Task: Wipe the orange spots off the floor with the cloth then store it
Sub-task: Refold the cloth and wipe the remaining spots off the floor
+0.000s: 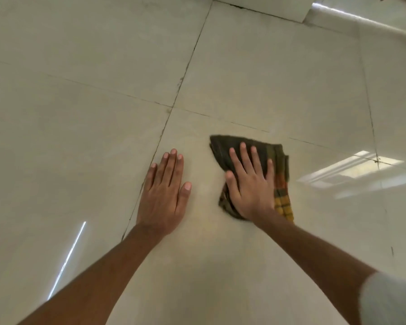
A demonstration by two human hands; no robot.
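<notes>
Closest to me, a pale sleeve (389,299) is showing at the lower right, and out of it the right forearm (314,249) is stretching forward across the floor (80,113). The left forearm (85,277) is reaching in from the lower left alongside it.

The left hand (164,193) is lying flat on the bare tile, palm down, its fingers (171,165) straight and held close together, the thumb angling out toward the right. It is gripping nothing. Its outer edge is sitting just beside a dark grout line (150,165) that is running up and away from the person.

The right hand (251,184) is pressing down on the cloth (281,179), palm flat, fingers (244,158) straight and slightly spread, not curling round the fabric. The cloth is lying crumpled on the tile under that hand, just to the right of the left hand but apart from it. It is a dark green checked piece, with its far corner poking out beyond the fingertips and a yellow and orange checked edge trailing out along the little-finger side toward the wrist.

The tile between the two hands is showing a faint yellowish tinge (204,195); I cannot tell whether it is a stain or only the light.

A bright window reflection (352,174) is gleaming on the glossy floor to the right of the cloth, and a thin streak of light (68,256) is glinting near the left forearm. A pale skirting (263,8) is running along the far edge of the floor.
</notes>
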